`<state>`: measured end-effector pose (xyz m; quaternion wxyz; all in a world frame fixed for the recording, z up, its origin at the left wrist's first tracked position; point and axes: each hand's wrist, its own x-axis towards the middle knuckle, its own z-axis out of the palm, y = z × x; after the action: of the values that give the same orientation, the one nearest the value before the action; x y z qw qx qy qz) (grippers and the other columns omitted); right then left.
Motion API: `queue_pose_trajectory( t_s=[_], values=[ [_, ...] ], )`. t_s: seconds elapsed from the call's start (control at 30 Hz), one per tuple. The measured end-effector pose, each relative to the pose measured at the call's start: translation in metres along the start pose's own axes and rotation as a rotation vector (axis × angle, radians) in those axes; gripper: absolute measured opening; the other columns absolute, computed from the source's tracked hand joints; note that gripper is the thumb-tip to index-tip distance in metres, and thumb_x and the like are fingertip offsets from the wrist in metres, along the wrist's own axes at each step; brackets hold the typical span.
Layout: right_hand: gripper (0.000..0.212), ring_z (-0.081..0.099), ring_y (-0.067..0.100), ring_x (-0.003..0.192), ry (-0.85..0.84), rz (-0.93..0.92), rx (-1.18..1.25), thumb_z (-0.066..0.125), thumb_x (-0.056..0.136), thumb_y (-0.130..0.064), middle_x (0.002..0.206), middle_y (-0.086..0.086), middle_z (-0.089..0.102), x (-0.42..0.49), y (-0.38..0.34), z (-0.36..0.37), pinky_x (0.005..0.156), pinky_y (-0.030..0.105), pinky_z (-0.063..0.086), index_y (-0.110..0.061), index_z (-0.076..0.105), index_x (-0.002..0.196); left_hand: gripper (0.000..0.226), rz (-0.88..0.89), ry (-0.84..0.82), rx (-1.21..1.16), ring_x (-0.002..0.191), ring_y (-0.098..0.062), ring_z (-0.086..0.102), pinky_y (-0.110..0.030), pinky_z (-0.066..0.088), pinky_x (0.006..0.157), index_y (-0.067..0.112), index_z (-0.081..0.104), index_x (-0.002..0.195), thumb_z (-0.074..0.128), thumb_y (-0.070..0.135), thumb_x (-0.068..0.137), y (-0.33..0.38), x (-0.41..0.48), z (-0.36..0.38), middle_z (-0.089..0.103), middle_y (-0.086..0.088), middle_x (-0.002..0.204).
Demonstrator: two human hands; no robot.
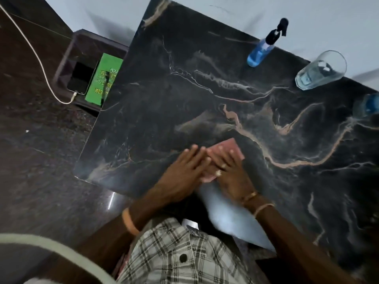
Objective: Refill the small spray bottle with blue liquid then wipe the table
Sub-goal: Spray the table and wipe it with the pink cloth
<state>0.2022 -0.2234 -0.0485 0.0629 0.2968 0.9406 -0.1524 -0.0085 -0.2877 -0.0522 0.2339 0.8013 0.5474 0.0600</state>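
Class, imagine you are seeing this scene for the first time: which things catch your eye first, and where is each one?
Two hands, the left hand and the right hand, press flat on a pink cloth near the front edge of the dark marble table. At the far edge stands a small spray bottle holding blue liquid, with a clear glass to its right. Off the table's left side, a bright green book lies beside a charging phone.
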Motion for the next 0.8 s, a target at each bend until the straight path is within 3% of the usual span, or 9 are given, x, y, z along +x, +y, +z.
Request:
queue_pose_trajectory(
  t_s=[0.1, 0.17, 0.27, 0.33, 0.47, 0.63, 0.8],
  values=[
    [0.063, 0.014, 0.034, 0.147, 0.046, 0.225, -0.023, 0.054, 0.091, -0.02, 0.159, 0.004, 0.023, -0.009, 0.031, -0.005, 0.113, 0.059, 0.02, -0.022, 0.031, 0.149, 0.067, -0.01, -0.078, 0.038, 0.151, -0.038, 0.001, -0.049, 0.008, 0.122, 0.007, 0.019, 0.156, 0.026, 0.045, 0.101, 0.029, 0.048, 0.0, 0.008, -0.017, 0.164],
    [0.067, 0.008, 0.034, 0.148, 0.088, 0.454, 0.056, 0.053, 0.09, -0.015, 0.16, 0.006, 0.019, -0.011, 0.031, -0.009, 0.115, 0.059, 0.015, -0.018, 0.026, 0.151, 0.065, 0.009, -0.092, 0.041, 0.151, -0.036, -0.004, -0.046, 0.0, 0.123, 0.005, 0.012, 0.156, 0.025, 0.042, 0.104, 0.037, 0.076, -0.002, 0.006, -0.016, 0.164],
    [0.06, 0.01, 0.037, 0.147, 0.193, 0.757, 0.225, 0.035, 0.089, -0.016, 0.158, 0.009, 0.019, -0.037, 0.0, -0.004, 0.115, 0.061, 0.012, -0.008, 0.032, 0.149, 0.06, 0.208, -0.133, 0.085, 0.151, -0.038, 0.003, -0.047, 0.005, 0.123, 0.002, 0.019, 0.154, 0.029, 0.032, 0.103, 0.051, 0.088, 0.004, 0.017, -0.019, 0.162],
    [0.06, 0.009, 0.038, 0.147, 0.172, 0.855, 0.258, 0.027, 0.09, -0.021, 0.158, 0.01, 0.018, -0.053, -0.035, 0.004, 0.114, 0.062, 0.012, -0.005, 0.034, 0.148, 0.06, 0.293, -0.176, 0.116, 0.151, -0.037, 0.005, -0.046, 0.007, 0.123, 0.002, 0.019, 0.154, 0.032, 0.029, 0.102, 0.059, 0.071, 0.013, 0.017, -0.018, 0.162],
    [0.062, 0.006, 0.04, 0.147, 0.135, 0.801, 0.26, 0.027, 0.088, -0.021, 0.159, 0.011, 0.016, -0.02, -0.027, -0.002, 0.114, 0.059, 0.005, -0.008, 0.037, 0.148, 0.062, 0.205, -0.156, 0.11, 0.152, -0.033, -0.001, -0.042, -0.002, 0.124, 0.001, 0.01, 0.155, 0.032, 0.024, 0.102, 0.039, 0.073, 0.005, 0.009, -0.018, 0.164],
    [0.065, -0.005, 0.032, 0.149, 0.072, 0.604, 0.161, 0.036, 0.095, -0.014, 0.163, -0.001, 0.002, 0.084, 0.019, -0.021, 0.116, 0.057, 0.0, -0.024, 0.016, 0.155, 0.064, -0.19, -0.054, 0.029, 0.152, -0.034, 0.006, -0.041, 0.002, 0.123, -0.002, 0.011, 0.154, 0.036, 0.02, 0.1, -0.017, 0.104, -0.043, 0.01, -0.022, 0.163],
    [0.072, -0.003, 0.033, 0.149, 0.042, 0.339, 0.115, 0.045, 0.09, -0.019, 0.163, -0.004, 0.003, 0.059, -0.049, 0.002, 0.117, 0.054, -0.001, -0.028, 0.013, 0.155, 0.07, -0.335, 0.025, -0.052, 0.152, -0.036, 0.006, -0.039, 0.008, 0.124, -0.005, 0.012, 0.153, 0.045, 0.023, 0.098, 0.003, 0.0, -0.027, 0.006, -0.025, 0.162]
  ],
)
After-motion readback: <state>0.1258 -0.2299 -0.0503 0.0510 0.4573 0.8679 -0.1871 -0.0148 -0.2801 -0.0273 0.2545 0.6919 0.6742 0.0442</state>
